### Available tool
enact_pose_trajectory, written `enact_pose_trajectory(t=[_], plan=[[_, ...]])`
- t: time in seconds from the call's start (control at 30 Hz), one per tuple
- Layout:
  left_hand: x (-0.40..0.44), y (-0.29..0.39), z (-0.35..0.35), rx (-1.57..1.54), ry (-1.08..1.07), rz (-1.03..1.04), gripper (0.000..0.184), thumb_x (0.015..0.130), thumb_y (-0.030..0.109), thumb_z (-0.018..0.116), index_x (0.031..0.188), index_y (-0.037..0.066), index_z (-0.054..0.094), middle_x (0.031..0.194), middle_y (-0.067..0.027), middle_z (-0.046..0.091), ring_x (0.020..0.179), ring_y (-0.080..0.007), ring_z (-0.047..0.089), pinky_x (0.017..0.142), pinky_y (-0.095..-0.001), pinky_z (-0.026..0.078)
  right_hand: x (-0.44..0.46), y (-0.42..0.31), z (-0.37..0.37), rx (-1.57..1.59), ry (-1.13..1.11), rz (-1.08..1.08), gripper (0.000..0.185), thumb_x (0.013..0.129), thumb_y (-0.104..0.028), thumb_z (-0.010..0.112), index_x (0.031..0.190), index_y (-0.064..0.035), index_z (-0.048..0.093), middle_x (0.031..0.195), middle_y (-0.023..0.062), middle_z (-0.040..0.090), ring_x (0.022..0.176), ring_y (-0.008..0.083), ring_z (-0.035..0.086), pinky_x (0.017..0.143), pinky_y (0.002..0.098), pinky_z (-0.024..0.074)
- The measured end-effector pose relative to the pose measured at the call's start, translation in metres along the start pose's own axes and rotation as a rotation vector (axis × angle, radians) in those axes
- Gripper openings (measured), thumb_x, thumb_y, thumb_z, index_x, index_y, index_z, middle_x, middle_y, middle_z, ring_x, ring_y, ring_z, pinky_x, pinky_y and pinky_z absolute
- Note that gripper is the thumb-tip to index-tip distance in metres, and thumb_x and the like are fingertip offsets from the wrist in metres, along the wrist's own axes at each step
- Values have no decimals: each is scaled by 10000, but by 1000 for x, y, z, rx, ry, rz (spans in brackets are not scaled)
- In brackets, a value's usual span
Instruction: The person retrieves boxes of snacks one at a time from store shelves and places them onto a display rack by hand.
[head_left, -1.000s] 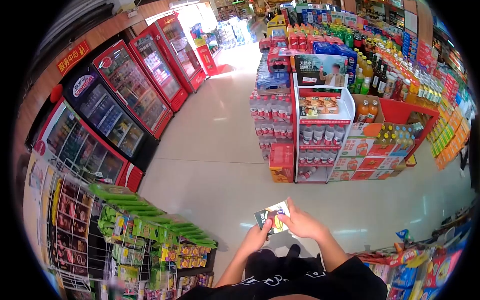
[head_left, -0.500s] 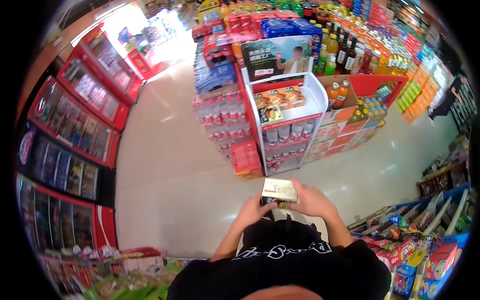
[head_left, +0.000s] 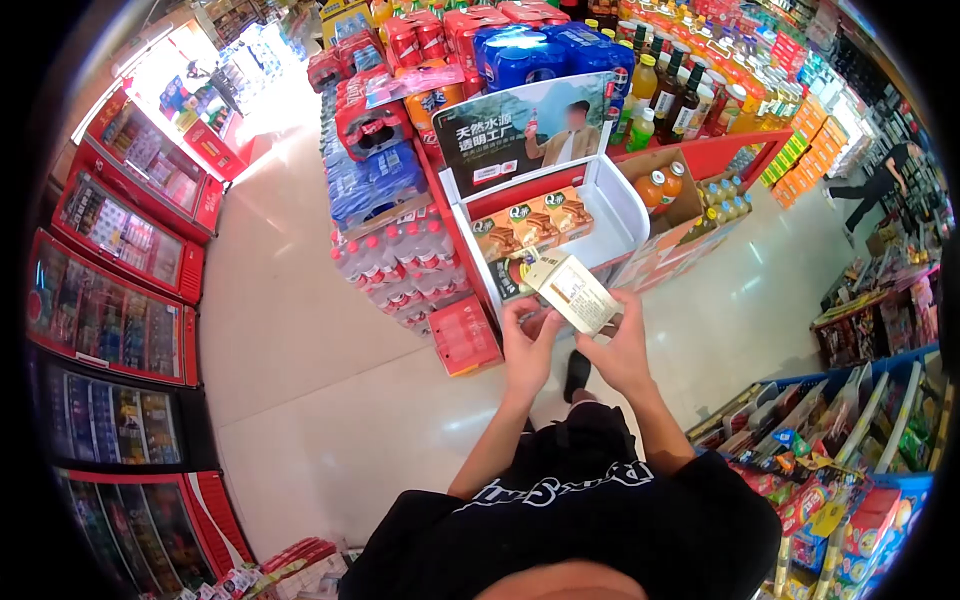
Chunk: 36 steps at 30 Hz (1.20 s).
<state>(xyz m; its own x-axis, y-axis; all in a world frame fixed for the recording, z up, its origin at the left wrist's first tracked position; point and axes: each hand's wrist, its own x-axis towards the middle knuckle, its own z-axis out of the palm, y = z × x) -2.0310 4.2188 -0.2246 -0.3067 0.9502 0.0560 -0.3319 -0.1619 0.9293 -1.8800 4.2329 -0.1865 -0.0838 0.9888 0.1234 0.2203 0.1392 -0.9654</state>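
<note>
Between my two hands is a small cream and dark carton (head_left: 577, 291), tilted, with printed text and a pale label on its upper face. My left hand (head_left: 530, 345) grips its left side, and my right hand (head_left: 621, 345) closes on the right side. Just beyond, the white display shelf (head_left: 628, 208) carries a row of orange cartons (head_left: 533, 220) on its top tray. A dark carton (head_left: 512, 275) lies at the tray's near left corner, partly covered by the one I hold.
Stacked drink packs (head_left: 380, 185) flank the shelf on the left; boxed orange bottles (head_left: 660, 187) stand right. Red-framed fridges (head_left: 110, 310) line the left wall. Snack racks (head_left: 830, 460) are close by on my right. A person in dark clothes (head_left: 880, 185) is at the far right.
I have come closer to the display shelf. Both hands have moved forward and up with the carton, which is now tilted over the near edge of the top tray.
</note>
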Motion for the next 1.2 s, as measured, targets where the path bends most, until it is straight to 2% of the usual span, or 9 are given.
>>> enact_pose_trajectory(t=[0.07,0.23,0.33,0.37,0.63,0.73,0.93,1.03,1.2], plan=[[17,-7,14,74,-75,-87,319,1006,80,647,1272,11,484,1220,-119,584,1096,-181,637,947,-339,529,23,8,1,-6,68,-14,719,756,-31,804,1336,13,383,1294,176,464,1131,258,609,889,366,581],[69,-28,60,98,-281,-99,695,1025,184,631,1590,-8,273,1386,-197,542,1154,-236,641,986,-347,517,87,57,-15,-259,232,-171,710,769,-82,826,1324,34,398,1291,210,415,1170,364,558,920,386,567],[106,-48,87,208,-293,-171,718,1023,219,633,1595,-3,261,1400,-222,527,1105,-243,667,961,-338,529,130,60,-30,-190,224,-118,690,799,-97,809,1339,44,402,1333,245,375,1187,417,532,949,419,548],[118,-54,97,258,-288,-161,678,1047,146,593,1612,33,237,1393,-135,537,1033,-148,639,874,-293,543,142,65,-34,-236,236,-139,714,804,-90,806,1366,48,388,1337,243,374,1195,408,531,961,422,546],[199,-95,124,291,-248,-306,578,1015,71,604,1544,36,375,1306,-104,614,1029,-132,629,869,-286,533,205,115,-47,-461,162,-76,816,850,-86,766,1523,61,328,1347,285,369,1153,434,549,945,450,517],[206,-106,123,324,-193,-304,560,1013,53,591,1534,34,386,1296,-107,621,1023,-145,636,880,-286,533,214,126,-43,-534,114,-195,796,862,-81,754,1528,63,343,1339,285,390,1114,418,575,934,444,517],[217,-119,129,357,-161,-229,562,1012,28,564,1540,19,372,1253,-101,622,993,-144,623,884,-291,531,224,130,-32,-510,112,-188,620,923,-62,683,1486,27,441,1326,260,453,1075,387,604,913,430,521],[224,-123,121,623,-214,-184,578,1025,35,550,1564,18,343,1223,-108,611,1013,-145,606,903,-290,518,234,130,-24,-550,149,-184,555,945,-80,662,1462,10,482,1308,238,505,1095,387,605,897,420,524],[225,-116,118,486,-228,-179,598,1048,88,545,1590,12,304,1259,-151,584,1056,-181,602,942,-304,501,242,129,-17,-638,174,-184,475,927,-90,682,1381,6,584,1253,225,568,1097,386,628,895,418,534]])
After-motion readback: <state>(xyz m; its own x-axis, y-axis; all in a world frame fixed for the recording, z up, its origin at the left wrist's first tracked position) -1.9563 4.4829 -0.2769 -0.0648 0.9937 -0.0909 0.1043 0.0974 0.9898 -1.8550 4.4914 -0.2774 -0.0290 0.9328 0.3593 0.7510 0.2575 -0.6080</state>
